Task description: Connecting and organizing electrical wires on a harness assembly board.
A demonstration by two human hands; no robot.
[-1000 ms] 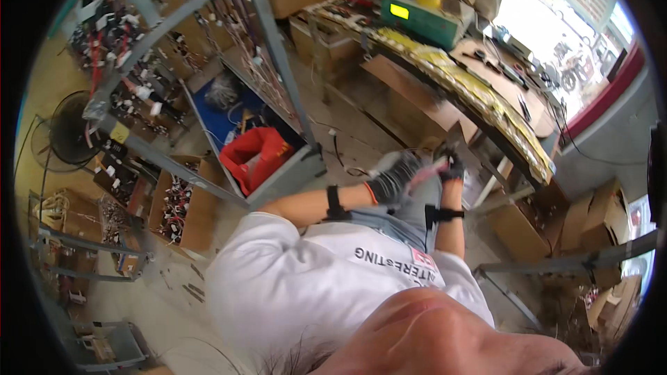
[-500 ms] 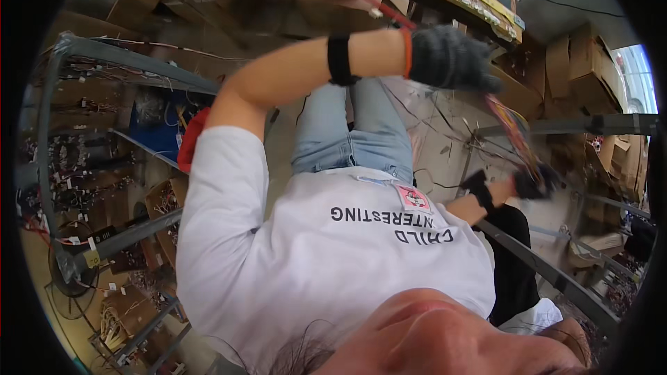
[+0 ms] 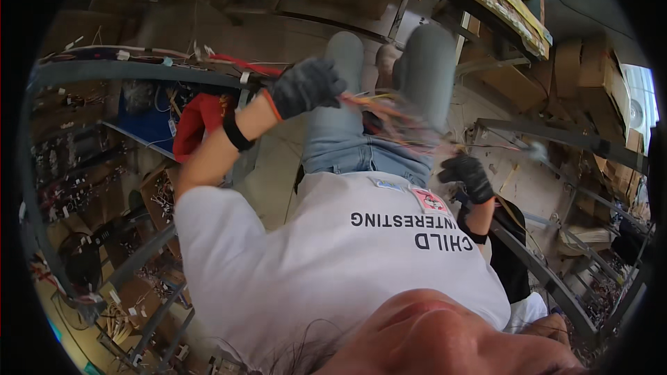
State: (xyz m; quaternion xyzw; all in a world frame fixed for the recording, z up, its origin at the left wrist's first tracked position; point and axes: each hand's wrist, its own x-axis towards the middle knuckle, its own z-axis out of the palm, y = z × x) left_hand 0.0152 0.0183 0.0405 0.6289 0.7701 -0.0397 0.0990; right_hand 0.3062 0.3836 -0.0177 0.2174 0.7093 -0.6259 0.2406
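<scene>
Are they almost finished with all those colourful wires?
Hard to say, but it looks like the middle. Done: the loose strands are gathered into one wire bundle. In hand: the gloved left hand grips one end and the gloved right hand the other, with the bundle stretched between them. Left: the strands look blurred and spread, not tidy, and more wires lie along the grey rack rail.

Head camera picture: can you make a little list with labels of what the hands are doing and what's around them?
Left hand: in a dark glove, raised, fingers closed on a bundle of thin coloured wires
Right hand: dark glove, lower down, closed on the bundle's other end
Wires: stretched between both hands, blurred
Clothes: white shirt, blue jeans
Around: grey metal rack, red bag, cardboard boxes
</scene>
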